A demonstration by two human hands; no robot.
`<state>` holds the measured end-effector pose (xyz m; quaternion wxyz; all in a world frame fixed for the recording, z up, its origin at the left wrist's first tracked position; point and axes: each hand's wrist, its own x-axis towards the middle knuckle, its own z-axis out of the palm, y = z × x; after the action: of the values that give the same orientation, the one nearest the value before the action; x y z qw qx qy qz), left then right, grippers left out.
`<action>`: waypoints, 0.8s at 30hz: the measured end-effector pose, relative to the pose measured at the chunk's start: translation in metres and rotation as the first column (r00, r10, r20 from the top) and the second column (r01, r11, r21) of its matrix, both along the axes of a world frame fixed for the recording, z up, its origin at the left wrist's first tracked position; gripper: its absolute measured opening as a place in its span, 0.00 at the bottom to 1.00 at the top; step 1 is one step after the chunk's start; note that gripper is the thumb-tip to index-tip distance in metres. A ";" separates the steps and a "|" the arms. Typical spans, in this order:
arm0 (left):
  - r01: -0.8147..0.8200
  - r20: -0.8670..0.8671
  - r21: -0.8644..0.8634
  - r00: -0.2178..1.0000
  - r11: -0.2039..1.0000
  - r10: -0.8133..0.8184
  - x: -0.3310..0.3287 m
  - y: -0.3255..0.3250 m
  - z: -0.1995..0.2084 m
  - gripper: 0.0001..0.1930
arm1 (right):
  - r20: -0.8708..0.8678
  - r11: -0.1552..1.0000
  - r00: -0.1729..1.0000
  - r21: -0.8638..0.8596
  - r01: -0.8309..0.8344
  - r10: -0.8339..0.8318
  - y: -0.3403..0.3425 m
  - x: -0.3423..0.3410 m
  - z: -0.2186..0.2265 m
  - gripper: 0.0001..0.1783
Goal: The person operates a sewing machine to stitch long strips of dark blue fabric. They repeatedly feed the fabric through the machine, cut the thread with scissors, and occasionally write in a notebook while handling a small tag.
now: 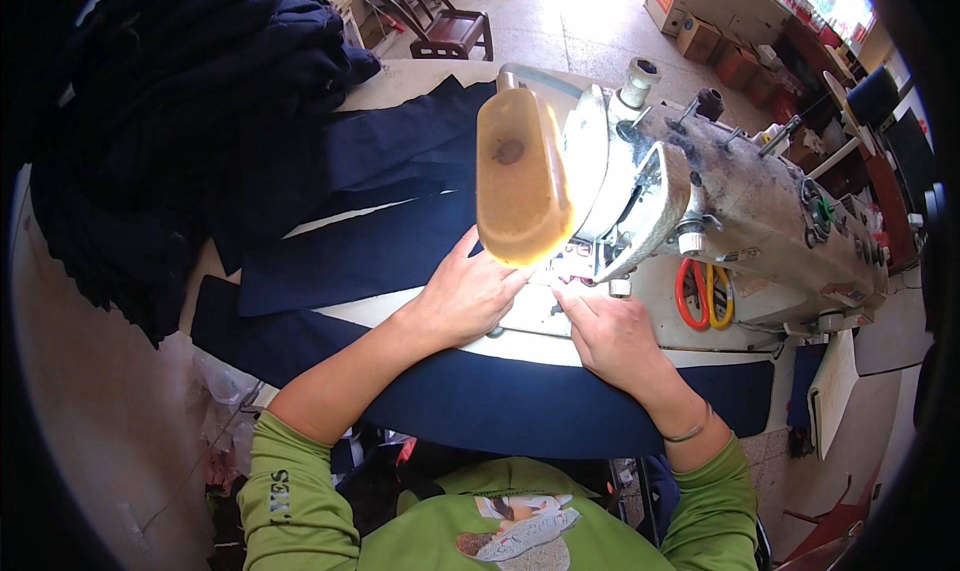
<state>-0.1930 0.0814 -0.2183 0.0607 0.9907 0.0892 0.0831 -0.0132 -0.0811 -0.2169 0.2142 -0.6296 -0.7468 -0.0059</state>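
Under the needle end of a sewing machine [760, 186], my two hands come close together on its pale bed. My left hand [468, 291] lies palm down left of the needle area, fingers stretched and apart; the amber lamp shade [520, 186] hides some fingertips. My right hand [615, 336] is at the presser foot, its fingers curled and drawn together at the tips. Anything between those tips is too small and glare-washed to make out. A long dark-blue fabric strip [490, 401] lies along the near table edge, beneath my forearms. More dark-blue fabric panels [350, 256] lie to the left.
A large pile of dark fabric [190, 101] covers the far left. Scissors with red and yellow handles [705, 296] lie under the machine arm. Beyond the table are a wooden chair [440, 26] and cardboard boxes [735, 66]. A dark thread cone [878, 96] stands at right.
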 end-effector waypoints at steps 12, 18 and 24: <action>0.014 0.059 -0.012 0.998 1.000 -0.013 -0.002 -0.001 -0.004 0.24 | -0.004 1.000 1.000 0.023 -0.009 0.009 -0.001 0.001 -0.003 0.17; -0.008 0.178 -0.006 0.984 1.000 0.009 -0.004 -0.002 -0.005 0.25 | -0.012 0.999 1.000 0.042 -0.004 0.005 -0.002 0.002 -0.004 0.17; -0.167 0.243 0.104 0.960 0.981 0.138 -0.025 -0.002 0.005 0.24 | -0.005 0.999 1.000 0.041 -0.011 0.012 -0.002 0.003 -0.003 0.16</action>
<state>-0.2179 0.0790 -0.2129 0.0030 0.9659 0.1521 0.2095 -0.0101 -0.0827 -0.2195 0.2288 -0.6208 -0.7496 -0.0183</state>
